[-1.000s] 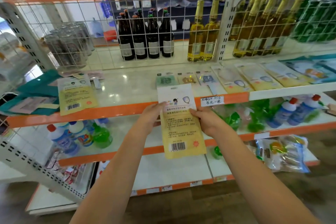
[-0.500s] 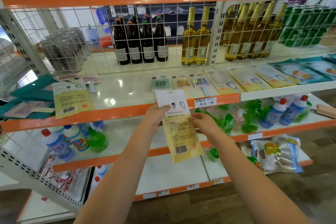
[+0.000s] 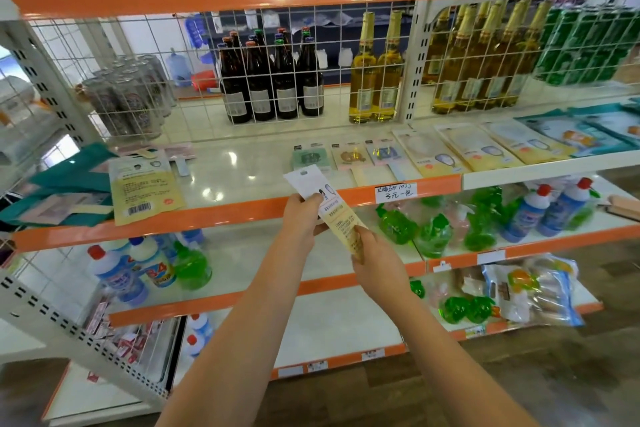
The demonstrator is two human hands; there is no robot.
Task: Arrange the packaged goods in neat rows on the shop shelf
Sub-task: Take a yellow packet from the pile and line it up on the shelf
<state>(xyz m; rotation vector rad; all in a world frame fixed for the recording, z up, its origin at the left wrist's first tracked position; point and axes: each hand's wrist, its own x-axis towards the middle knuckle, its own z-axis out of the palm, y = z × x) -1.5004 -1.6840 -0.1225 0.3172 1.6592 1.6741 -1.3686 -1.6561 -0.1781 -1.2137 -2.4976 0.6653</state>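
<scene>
I hold a flat yellow-and-white packet (image 3: 337, 213) in front of the white shelf's orange front edge (image 3: 221, 215). The packet is turned almost edge-on and tilted. My left hand (image 3: 301, 217) pinches its white upper part. My right hand (image 3: 375, 265) grips its lower yellow end. A matching yellow packet (image 3: 143, 189) lies on the shelf at the left. Three small sachets (image 3: 349, 156) and a row of yellow packets (image 3: 464, 149) lie along the shelf's right side.
Teal packets (image 3: 65, 180) are heaped at the shelf's left end, with blue ones (image 3: 585, 130) at the far right. Behind a wire grid stand brown bottles (image 3: 270, 80), yellow bottles (image 3: 375, 69) and cans (image 3: 131, 94). Lower shelves hold cleaner bottles (image 3: 131, 270) and green pouches (image 3: 433, 225).
The packet has turned from face-on to nearly edge-on and tilted. My right hand slid from its side down to its bottom end. The view has drifted right.
</scene>
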